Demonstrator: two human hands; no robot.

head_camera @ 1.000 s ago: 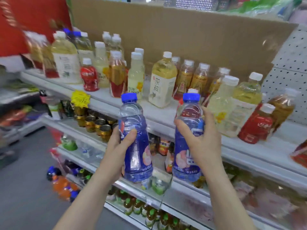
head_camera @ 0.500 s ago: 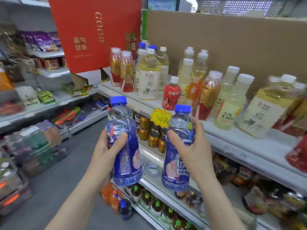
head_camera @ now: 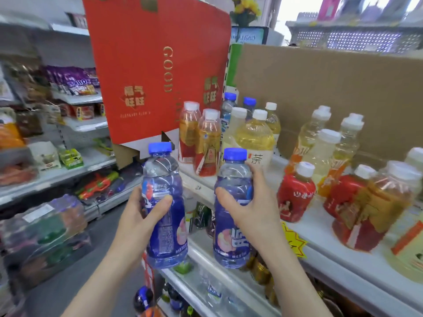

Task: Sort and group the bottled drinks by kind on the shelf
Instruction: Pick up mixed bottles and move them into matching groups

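Observation:
I hold two upright blue-capped bottles with blue labels in front of the shelf's left end. My left hand grips the left blue bottle. My right hand grips the right blue bottle. On the white shelf stand mixed drinks: two amber tea bottles with red labels, pale yellow tea bottles, two more blue-capped bottles at the back left, small red bottles and light yellow bottles further right.
A red cardboard box stands at the shelf's left end and a brown cardboard sheet backs it. Lower shelves hold cans and small bottles. A yellow price star hangs on the edge. An aisle with other racks lies left.
The view has swung left along the shelf towards the red box. Both hands have carried their blue bottles along, closer to the shelf's left end.

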